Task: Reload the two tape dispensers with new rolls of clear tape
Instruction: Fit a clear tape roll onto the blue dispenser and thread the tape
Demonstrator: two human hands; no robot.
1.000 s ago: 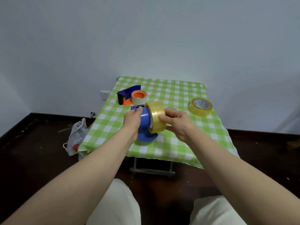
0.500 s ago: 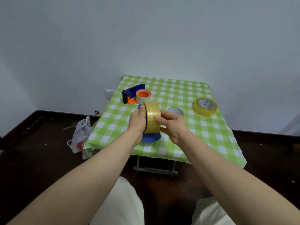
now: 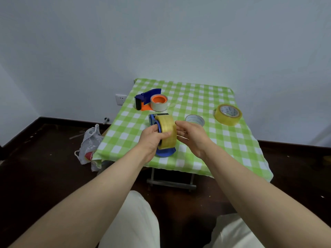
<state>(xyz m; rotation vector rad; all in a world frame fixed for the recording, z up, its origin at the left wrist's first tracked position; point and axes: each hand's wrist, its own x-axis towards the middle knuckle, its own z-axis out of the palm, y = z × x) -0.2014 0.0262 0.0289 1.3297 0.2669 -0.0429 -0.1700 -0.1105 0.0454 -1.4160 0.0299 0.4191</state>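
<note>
One head-worn wide-angle view, facing forward and down, near the table (image 3: pixel 232 136).

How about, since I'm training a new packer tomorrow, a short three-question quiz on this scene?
1. True or false: a spare yellow roll lies on the checked tablecloth.
2. What does the left hand grip? A scissors; B the blue dispenser carrying the mounted yellow roll; C a cardboard box.
3. Fill in: the second dispenser, farther back, has an ___ hub.
Key: 1 true; 2 B; 3 orange.
</note>
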